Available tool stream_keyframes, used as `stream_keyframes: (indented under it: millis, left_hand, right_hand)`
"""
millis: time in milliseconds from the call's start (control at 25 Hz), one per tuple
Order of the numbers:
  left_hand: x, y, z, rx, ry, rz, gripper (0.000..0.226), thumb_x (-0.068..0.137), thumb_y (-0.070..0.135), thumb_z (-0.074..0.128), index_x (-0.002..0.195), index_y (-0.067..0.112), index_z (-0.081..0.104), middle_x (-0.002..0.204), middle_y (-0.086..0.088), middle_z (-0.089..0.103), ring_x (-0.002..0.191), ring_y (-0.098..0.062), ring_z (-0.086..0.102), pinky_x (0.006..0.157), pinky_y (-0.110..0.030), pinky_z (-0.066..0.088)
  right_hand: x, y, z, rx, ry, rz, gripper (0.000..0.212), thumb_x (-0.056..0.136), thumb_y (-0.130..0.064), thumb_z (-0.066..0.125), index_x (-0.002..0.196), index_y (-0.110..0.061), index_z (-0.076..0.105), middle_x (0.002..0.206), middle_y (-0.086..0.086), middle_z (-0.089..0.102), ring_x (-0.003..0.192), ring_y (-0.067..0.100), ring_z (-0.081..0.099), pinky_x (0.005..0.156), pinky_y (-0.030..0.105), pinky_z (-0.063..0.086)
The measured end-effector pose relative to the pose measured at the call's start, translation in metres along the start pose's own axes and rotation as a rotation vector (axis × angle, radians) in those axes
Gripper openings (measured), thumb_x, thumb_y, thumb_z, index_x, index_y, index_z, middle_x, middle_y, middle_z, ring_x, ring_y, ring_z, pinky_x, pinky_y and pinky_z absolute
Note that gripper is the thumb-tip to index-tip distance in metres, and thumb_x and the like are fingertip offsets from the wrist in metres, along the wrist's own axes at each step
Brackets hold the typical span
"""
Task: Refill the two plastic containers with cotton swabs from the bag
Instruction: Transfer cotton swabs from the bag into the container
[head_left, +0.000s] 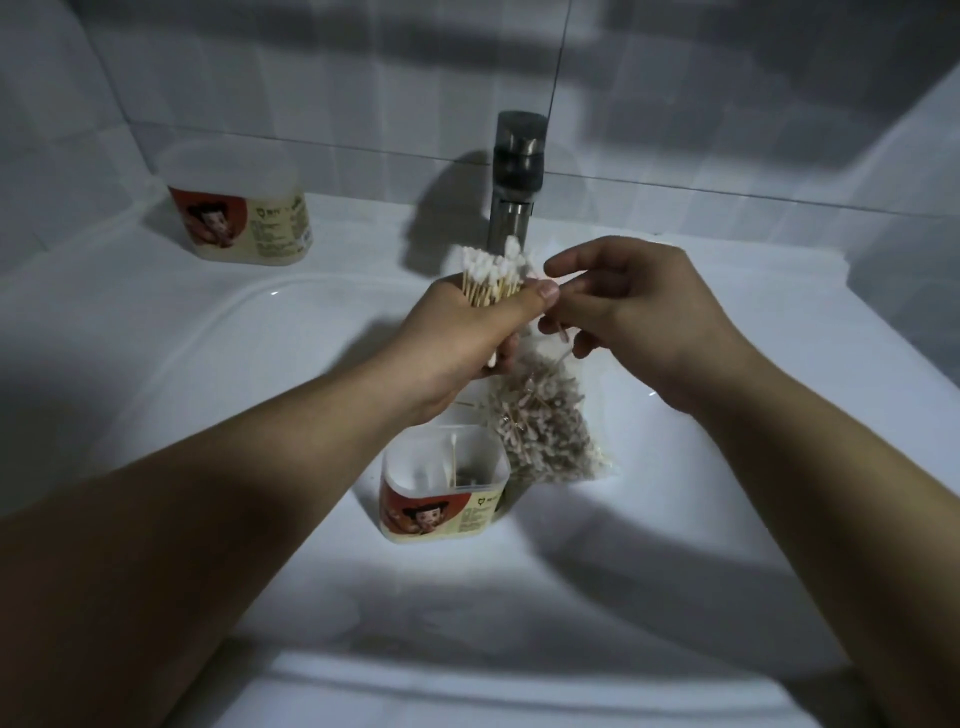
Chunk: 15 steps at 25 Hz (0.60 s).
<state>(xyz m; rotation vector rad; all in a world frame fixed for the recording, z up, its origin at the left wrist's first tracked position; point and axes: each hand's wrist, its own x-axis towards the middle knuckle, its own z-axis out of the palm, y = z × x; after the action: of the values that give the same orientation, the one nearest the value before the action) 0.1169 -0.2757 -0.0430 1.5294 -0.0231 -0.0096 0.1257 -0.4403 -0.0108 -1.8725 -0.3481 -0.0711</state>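
Gripping swab bundle (497, 274) in left hand (457, 343) fingers, right hand (639, 317) fingers curled at bag (545, 415), hold unclear

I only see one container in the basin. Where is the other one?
The other container stands on the sink's back ledge at upper left of the head view, left of the faucet.

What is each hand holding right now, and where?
Left hand grips a bundle of cotton swabs around the sticks, tips up. Right hand seems to pinch the bag at its top.
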Motion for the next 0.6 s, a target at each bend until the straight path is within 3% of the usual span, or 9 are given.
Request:
stream_keyframes:
  millis: [120,200,280,400,480,600]
  left_hand:
    - [0.000,0.000,0.003,-0.009,-0.005,-0.042,0.026,0.100,0.030,0.063,0.114,0.008,0.069,0.075,0.001,0.063,0.066,-0.012,0.059,0.065,-0.030,0.051]
    - [0.000,0.001,0.003,-0.041,-0.017,-0.070,0.025,0.103,0.030,0.058,0.121,0.015,0.068,0.093,-0.002,0.073,0.082,-0.017,0.070,0.074,-0.034,0.056]
    - [0.000,0.002,0.003,-0.083,-0.022,-0.086,0.022,0.104,0.028,0.056,0.121,0.017,0.066,0.097,-0.004,0.076,0.088,-0.019,0.072,0.077,-0.035,0.059]
    - [-0.004,0.005,0.003,-0.118,-0.100,-0.100,0.010,0.104,0.020,0.056,0.105,0.016,0.064,0.075,0.000,0.067,0.071,-0.015,0.067,0.062,-0.029,0.055]
    - [-0.007,0.006,0.004,-0.108,-0.167,-0.114,0.011,0.104,0.013,0.055,0.099,0.015,0.065,0.075,-0.001,0.069,0.072,-0.016,0.070,0.058,-0.028,0.054]
    - [-0.008,0.006,0.004,-0.127,-0.206,-0.139,0.015,0.103,0.008,0.054,0.100,0.014,0.067,0.079,-0.003,0.073,0.073,-0.012,0.071,0.059,-0.027,0.057]
  right_hand:
    - [-0.003,0.001,0.004,-0.125,-0.048,-0.011,0.021,0.086,-0.008,0.076,0.103,-0.018,0.069,0.073,0.001,0.076,0.057,0.007,0.065,0.055,0.025,0.049]
    - [-0.003,0.005,0.004,-0.282,-0.048,-0.038,0.030,0.084,-0.020,0.080,0.110,-0.027,0.067,0.079,-0.007,0.075,0.067,0.003,0.067,0.062,0.022,0.049]
    - [-0.003,0.008,0.001,-0.439,-0.043,-0.144,0.052,0.083,-0.031,0.081,0.130,-0.035,0.059,0.105,-0.015,0.069,0.090,-0.002,0.065,0.071,0.016,0.048]
    - [-0.004,0.008,-0.004,-0.489,-0.219,-0.258,0.092,0.077,-0.034,0.085,0.154,-0.037,0.034,0.144,-0.018,0.045,0.122,-0.002,0.050,0.083,0.015,0.047]
    - [-0.004,0.010,-0.002,-0.536,-0.310,-0.295,0.101,0.072,-0.036,0.088,0.156,-0.032,0.032,0.144,-0.015,0.045,0.122,-0.001,0.048,0.089,0.015,0.047]
    - [-0.001,0.014,0.004,-0.573,-0.216,-0.326,0.091,0.071,-0.028,0.090,0.150,-0.028,0.045,0.125,-0.013,0.054,0.108,0.004,0.056,0.093,0.028,0.052]
